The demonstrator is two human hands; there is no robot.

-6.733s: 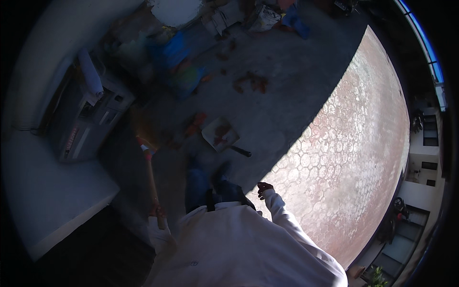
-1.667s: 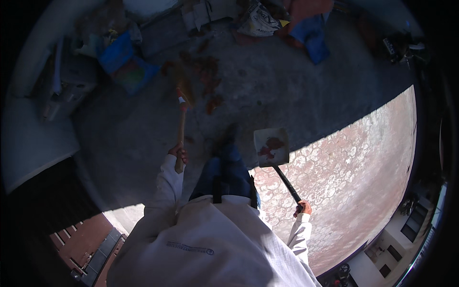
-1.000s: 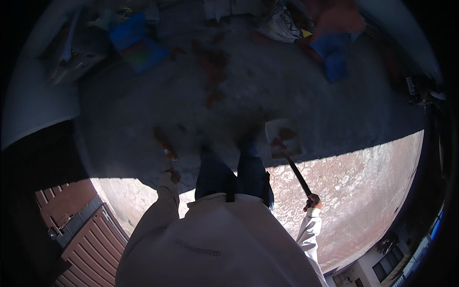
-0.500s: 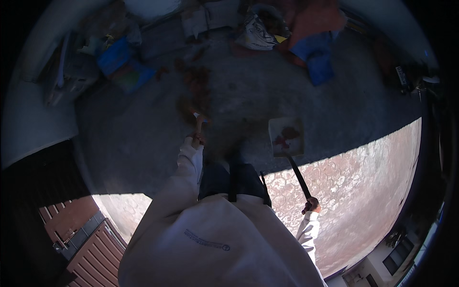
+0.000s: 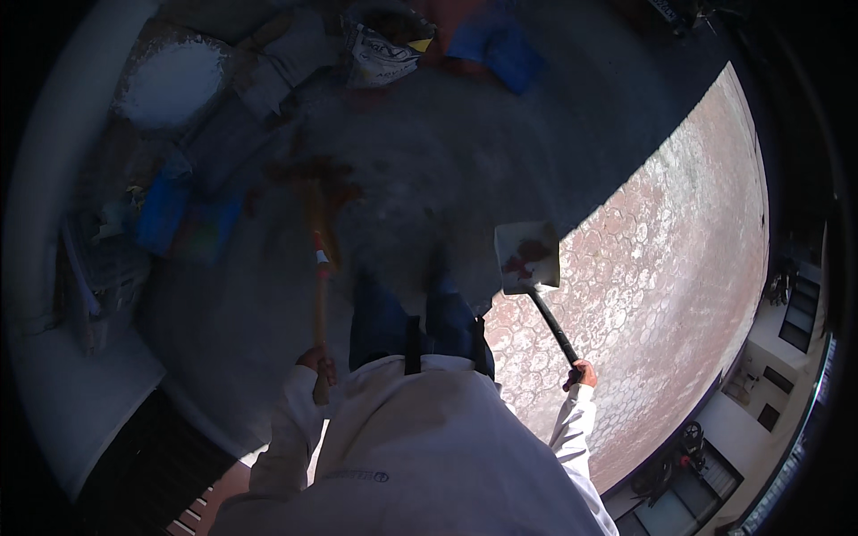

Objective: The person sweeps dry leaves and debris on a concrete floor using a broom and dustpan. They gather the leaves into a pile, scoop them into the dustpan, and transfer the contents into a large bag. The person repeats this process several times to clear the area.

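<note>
My left hand [image 5: 317, 364] is closed around the wooden handle of a broom [image 5: 321, 286]. A red-and-white band marks the handle above its blurred, light-brown head. That head lies over a patch of reddish-brown debris [image 5: 344, 170] on the dark floor. On the right, my right hand [image 5: 582, 375] grips the top end of a black-handled square shovel [image 5: 545, 234]. Its pale, flat blade is beside my legs at the shadow's edge, with reddish debris lying on it. Where exactly the blade meets the ground I cannot tell.
A printed sack [image 5: 382, 55] and a blue cloth-like thing [image 5: 500, 54] lie at the back. Blue bags [image 5: 183, 214] and a grey case-like object [image 5: 94, 286] stand left. Sunlit paving [image 5: 661, 295] spreads right of the shadow.
My view has turned right. My left hand has drawn back nearer my body, so more of the broom handle shows. The shovel stays in my right hand beside my legs.
</note>
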